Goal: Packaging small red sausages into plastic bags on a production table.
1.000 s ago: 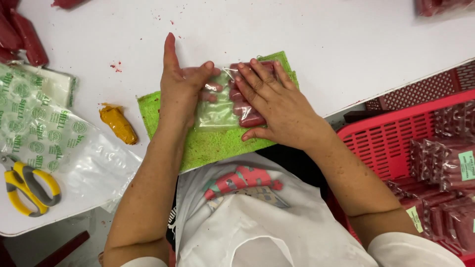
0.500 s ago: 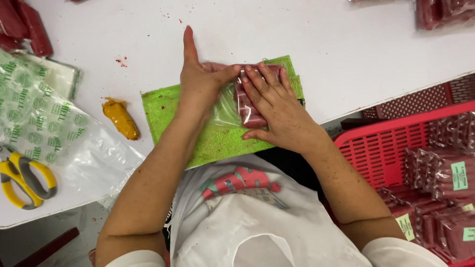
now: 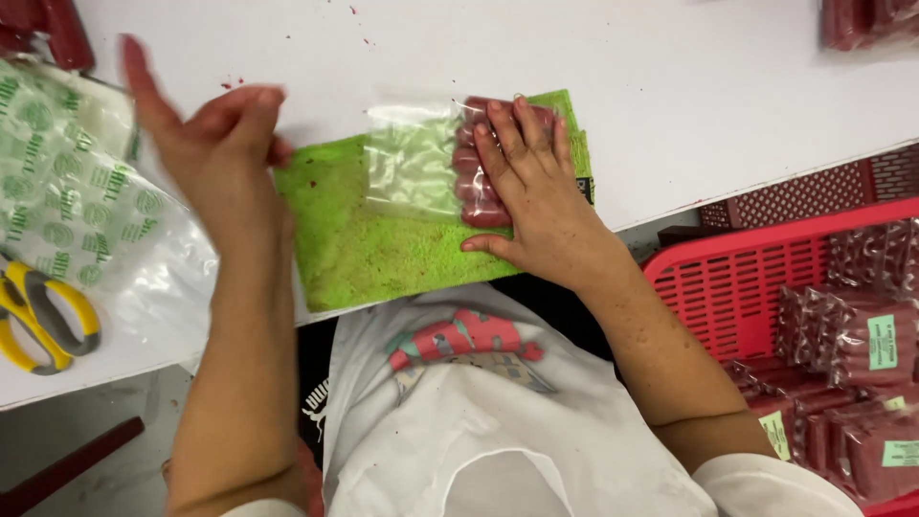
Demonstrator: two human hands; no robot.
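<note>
Right hand [image 3: 536,196] lies flat, fingers spread and together pressing down on a clear plastic bag [image 3: 426,158] holding a row of short dark-red sausage-like sticks [image 3: 476,177]; palm down, nothing gripped, only pinning. The bag rests on a bright green textured cloth mat [image 3: 373,244] near the front edge of the white worktable [image 3: 670,77]; the sticks sit bunched at the bag's right end under the fingers, the left end of the bag is empty and lies flat and wrinkled. Left hand [image 3: 215,153] is off the bag, lifted and blurred, over the mat's left edge, fingers loosely open and holding nothing that can be made out. Beside it lie a heap of clear bags printed with green roundels [image 3: 67,201] and yellow-handled scissors [image 3: 38,321]. A red perforated plastic crate [image 3: 737,287] at the right holds sealed packs of the same red sticks [image 3: 862,345]. Judgement: the filled bag looks light, the film thin, slick and limp; the sticks seem soft and could slide or squash. Best hold appears to be across the stick bundle itself, not the empty flap, which would fold.
</note>
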